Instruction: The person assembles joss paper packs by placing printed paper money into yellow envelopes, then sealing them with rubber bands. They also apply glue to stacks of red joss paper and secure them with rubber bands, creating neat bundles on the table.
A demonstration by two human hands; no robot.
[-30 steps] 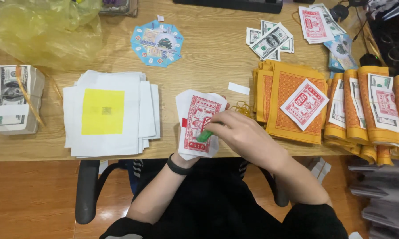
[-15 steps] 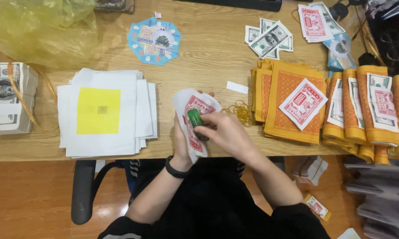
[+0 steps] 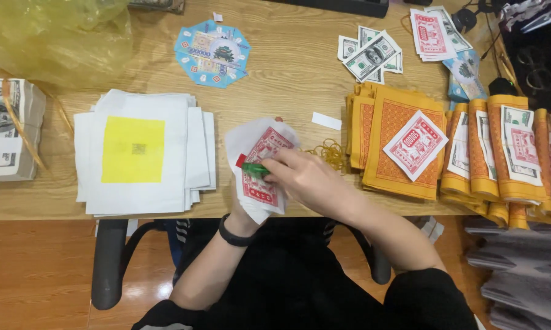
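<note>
Grip, L side: my left hand (image 3: pixel 242 215) is under a small white paper bundle (image 3: pixel 260 168) w/ a red-printed note on top, fingers curled up behind it; mostly hidden, only wrist and black wristband (image 3: pixel 234 235) show clearly. Closed on the bundle from below.

Grip, R side: my right hand (image 3: pixel 309 178) lies across the bundle's right edge, fingertips pinched tight on a small green object (image 3: pixel 255 168) pressed to the red face. Can't tell what the green item is; too small.

Position: bundle is held just over the near edge of the wooden desk (image 3: pixel 288 79), centre of view, above my lap.

Surroundings: to the L, a stack of white sheets (image 3: pixel 144 153) w/ a yellow square on top, near but apart. Far L, a banded block of banknote-style paper (image 3: pixel 7 131), and a yellow plastic bag (image 3: pixel 49 36) behind it. To the R, loose rubber bands (image 3: pixel 330 150) just beside my right hand, then orange-bordered paper stacks (image 3: pixel 397 143) w/ a red note on top, more orange bundles further R. Far side: a round blue fan of notes (image 3: pixel 213 52), loose grey bills (image 3: pixel 370 55). Nothing blocks either hand.

Orientation: bundle's long axis runs near-to-far, tilted slightly R at the far end; printed face up.
</note>
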